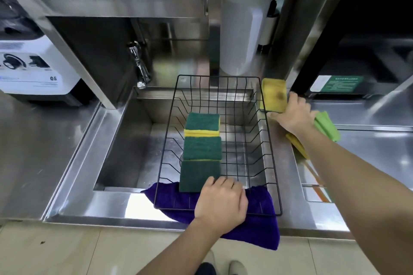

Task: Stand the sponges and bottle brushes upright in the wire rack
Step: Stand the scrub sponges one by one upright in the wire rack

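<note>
A black wire rack (270, 140) sits across the steel sink. Three green-and-yellow sponges stand on edge in a row down its left side: far sponge (202, 124), middle sponge (202, 148), near sponge (196, 175). My left hand (221, 203) rests on the rack's near edge, fingers touching the near sponge. To the right of the rack, my right hand (292, 116) grips a yellow sponge (274, 95) held up on its edge. No bottle brush can be made out for certain.
A purple cloth (257, 225) lies under the rack's front edge. A green cloth (327, 126) and another yellow sponge (298, 145) lie on the right counter. A tap (139, 67) stands behind the sink, a white appliance (33, 67) at left.
</note>
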Demonstrator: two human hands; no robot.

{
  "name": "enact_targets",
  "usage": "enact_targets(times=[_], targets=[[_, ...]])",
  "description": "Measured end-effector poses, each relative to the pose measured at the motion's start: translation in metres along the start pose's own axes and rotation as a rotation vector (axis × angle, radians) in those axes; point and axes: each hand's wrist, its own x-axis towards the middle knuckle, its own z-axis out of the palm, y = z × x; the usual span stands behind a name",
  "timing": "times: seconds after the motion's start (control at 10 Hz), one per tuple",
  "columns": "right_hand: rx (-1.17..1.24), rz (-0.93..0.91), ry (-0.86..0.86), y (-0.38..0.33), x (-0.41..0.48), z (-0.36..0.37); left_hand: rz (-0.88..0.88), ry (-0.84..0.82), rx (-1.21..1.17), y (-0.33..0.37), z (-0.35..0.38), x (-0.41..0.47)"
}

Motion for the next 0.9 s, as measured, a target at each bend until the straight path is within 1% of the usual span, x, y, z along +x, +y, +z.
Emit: enact_targets(times=[0.1, 0.2, 0.4, 0.5, 0.6, 0.7, 0.8, 0.9], targets=[[-0.057, -0.022, -0.051, 0.003, -0.002, 0.008, 0.031, -0.004, 0.000, -0.001, 0.000, -0.004], [-0.156, -0.078, -0.074, 0.019, 0.004, 0.001, 0.056, 0.022, -0.003, 0.005, -0.001, 0.002], [-0.244, -0.137, 0.118, 0.020, 0.003, -0.004, 0.078, 0.025, -0.011, 0.010, -0.001, 0.004], [-0.282, -0.244, 0.144, 0.016, 0.005, -0.002, 0.070, 0.027, -0.003, 0.011, -0.001, 0.005], [-0.108, -0.241, 0.182, 0.018, 0.007, -0.002, 0.068, 0.039, -0.004, 0.011, 0.000, 0.005], [0.385, -0.002, 0.340, 0.021, 0.004, -0.014, 0.067, 0.039, -0.003, 0.011, 0.001, 0.005], [0.756, 0.085, 0.441, 0.014, 0.001, -0.040, 0.073, 0.051, -0.003, 0.011, 0.001, 0.005], [1.055, -0.038, 0.410, -0.005, -0.002, -0.060, 0.074, 0.062, -0.009, 0.011, 0.001, 0.004]])
